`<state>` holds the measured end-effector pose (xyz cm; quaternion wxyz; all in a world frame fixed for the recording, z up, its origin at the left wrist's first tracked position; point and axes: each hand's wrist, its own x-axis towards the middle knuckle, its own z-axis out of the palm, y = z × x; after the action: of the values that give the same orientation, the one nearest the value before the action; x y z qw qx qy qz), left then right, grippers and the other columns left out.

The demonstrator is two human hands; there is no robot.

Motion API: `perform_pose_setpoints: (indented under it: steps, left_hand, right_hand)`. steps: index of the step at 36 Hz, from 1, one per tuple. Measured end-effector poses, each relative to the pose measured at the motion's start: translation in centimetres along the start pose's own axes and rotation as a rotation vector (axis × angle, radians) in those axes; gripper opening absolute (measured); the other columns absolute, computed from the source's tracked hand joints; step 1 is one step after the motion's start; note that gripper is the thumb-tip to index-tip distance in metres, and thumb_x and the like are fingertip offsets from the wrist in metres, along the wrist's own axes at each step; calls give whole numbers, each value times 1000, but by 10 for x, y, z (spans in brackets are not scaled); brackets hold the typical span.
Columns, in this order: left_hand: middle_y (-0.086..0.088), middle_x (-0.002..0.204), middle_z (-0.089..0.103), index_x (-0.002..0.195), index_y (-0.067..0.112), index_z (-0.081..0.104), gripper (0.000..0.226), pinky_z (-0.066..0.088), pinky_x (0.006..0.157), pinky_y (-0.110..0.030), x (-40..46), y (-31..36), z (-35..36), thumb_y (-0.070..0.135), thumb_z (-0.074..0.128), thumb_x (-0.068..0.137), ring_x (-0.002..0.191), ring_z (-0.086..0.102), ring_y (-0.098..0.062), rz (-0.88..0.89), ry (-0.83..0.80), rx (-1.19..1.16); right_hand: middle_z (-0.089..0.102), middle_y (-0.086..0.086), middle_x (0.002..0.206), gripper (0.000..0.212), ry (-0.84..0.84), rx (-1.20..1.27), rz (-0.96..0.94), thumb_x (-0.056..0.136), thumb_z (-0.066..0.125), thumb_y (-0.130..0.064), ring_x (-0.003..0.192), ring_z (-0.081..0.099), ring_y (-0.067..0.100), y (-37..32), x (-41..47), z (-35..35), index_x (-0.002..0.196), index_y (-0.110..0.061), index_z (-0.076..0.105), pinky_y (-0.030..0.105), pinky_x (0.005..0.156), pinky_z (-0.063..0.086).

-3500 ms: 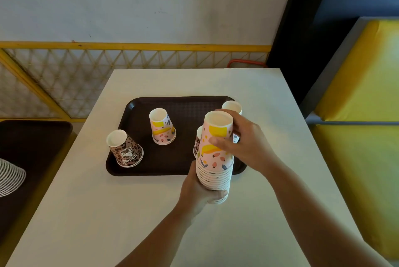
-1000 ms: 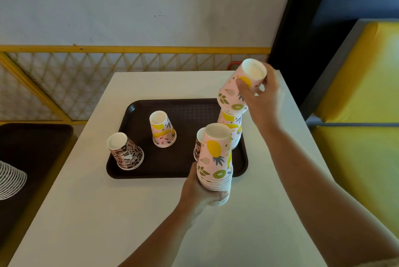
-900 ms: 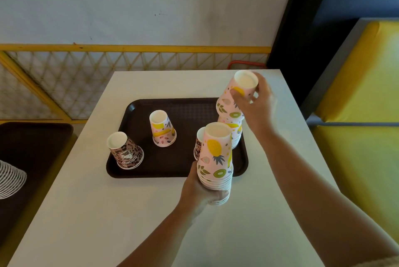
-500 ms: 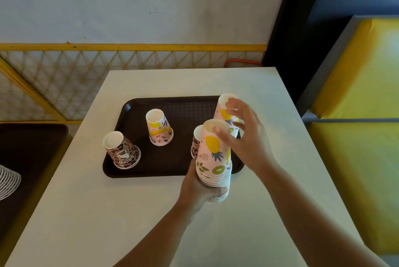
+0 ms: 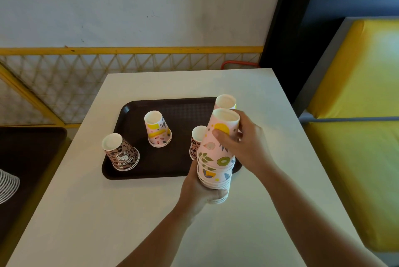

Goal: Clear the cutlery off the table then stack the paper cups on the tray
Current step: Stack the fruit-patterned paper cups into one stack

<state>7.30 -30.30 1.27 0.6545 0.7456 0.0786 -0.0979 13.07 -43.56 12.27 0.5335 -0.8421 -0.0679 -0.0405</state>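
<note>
Stacking part-done, no cutlery visible on desk (image 5: 151, 212): left hand (image 5: 199, 191) grips inverted cup stack (image 5: 216, 165) at tray (image 5: 172, 104) near edge, right hand (image 5: 244, 145) grips its top cup; four cups on tray unstacked.

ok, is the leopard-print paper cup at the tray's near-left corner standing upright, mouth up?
No, the leopard-print paper cup sits upside down on the dark brown plastic tray, wide rim on the tray and closed base facing up.
</note>
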Motion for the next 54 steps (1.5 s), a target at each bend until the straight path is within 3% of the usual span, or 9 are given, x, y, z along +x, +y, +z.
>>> perform_pose_setpoints:
  steps: [10,14,17,23,32,36,44,48,54]
  left_hand:
    - [4,103,70,113,25,53,85,55,84,-34,3,-6,0,33,85,35,98,66,-15,-21,50,-12]
    - [4,101,70,112,23,53,84,55,80,-29,6,-6,0,33,85,34,95,66,-12,-23,56,-25]
    - [5,100,70,112,23,53,85,54,76,-23,6,-4,0,33,85,34,92,66,-8,-23,52,-32]
    - [11,99,68,120,26,49,95,51,73,-13,6,1,1,37,81,31,88,64,6,4,43,-16]
    - [12,100,67,118,26,50,92,49,75,-10,7,5,-1,40,80,32,90,62,7,13,58,-8]
    - [12,102,67,122,23,50,95,51,78,-13,7,7,0,40,81,34,95,63,-1,24,61,7]
    - [13,101,65,114,30,49,89,49,74,-8,8,11,3,32,85,33,92,62,3,25,76,23]
    - [13,99,65,106,33,49,78,47,71,-5,8,12,3,9,91,45,86,60,13,52,70,28]
    - [12,100,69,111,32,52,83,53,83,-18,7,15,3,34,83,35,95,64,1,60,39,-34]
  right_hand:
    - [65,-6,95,30,223,366,-95,85,65,-19,90,67,9,-30,49,-35,112,-16,51,29,77,56]
    - [60,-12,97,37,384,284,-173,84,66,-19,86,64,-5,-35,71,-40,116,-15,49,17,72,54]
    - [57,-13,105,51,421,206,-182,81,70,-23,94,61,1,-27,83,-31,125,-11,47,25,81,55]
    - [60,-4,111,68,341,91,-135,68,67,-47,101,59,15,2,89,-8,124,-14,48,39,85,53]
    - [38,3,144,76,218,-105,-47,81,66,-40,131,37,15,26,74,4,143,-16,28,22,98,31]
    - [44,-1,136,65,251,-34,-124,82,62,-44,119,43,4,18,48,3,136,-16,38,25,94,41]
    - [58,-8,119,62,-25,-52,-61,72,76,-36,105,57,9,14,4,4,125,-22,48,29,88,49]
    - [64,-10,112,56,-102,-57,-31,70,78,-36,100,61,5,17,-3,5,120,-26,53,28,85,53]
    - [67,-7,104,43,-49,-16,0,72,76,-30,92,64,9,13,-3,3,110,-26,57,29,81,55]
